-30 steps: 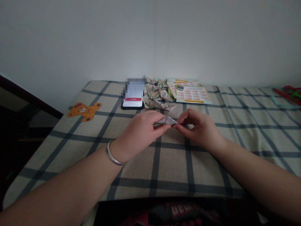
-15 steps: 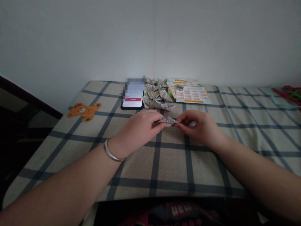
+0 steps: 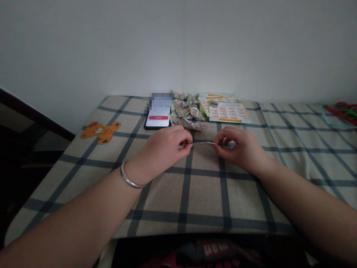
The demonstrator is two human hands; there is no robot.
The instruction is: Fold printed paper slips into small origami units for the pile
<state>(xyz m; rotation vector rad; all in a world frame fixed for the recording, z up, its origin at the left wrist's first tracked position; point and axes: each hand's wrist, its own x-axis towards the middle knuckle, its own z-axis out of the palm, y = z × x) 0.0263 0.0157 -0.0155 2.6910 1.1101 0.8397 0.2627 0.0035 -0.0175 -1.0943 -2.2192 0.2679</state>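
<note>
Between my two hands a small piece of folded paper (image 3: 204, 143) is stretched sideways, seen nearly edge-on as a thin pale strip. My left hand (image 3: 170, 147), with a silver bangle on its wrist, pinches the paper's left end between thumb and fingers. At the other end, my right hand (image 3: 238, 147) grips it in a similar pinch. The fingertips cover both ends of the paper. Just beyond the hands lie several folded paper figures (image 3: 188, 109) made of printed paper.
A phone (image 3: 157, 118) with a lit screen lies left of the paper figures. Printed paper sheets (image 3: 230, 111) are stacked to their right. An orange bear picture (image 3: 100, 132) is at the left on the checked tablecloth (image 3: 203, 201). Red and green items (image 3: 346, 111) sit far right.
The folded paper has gone from a small raised peak to a flat, thin strip. My hands are slightly farther apart, the right one having shifted a little right.
</note>
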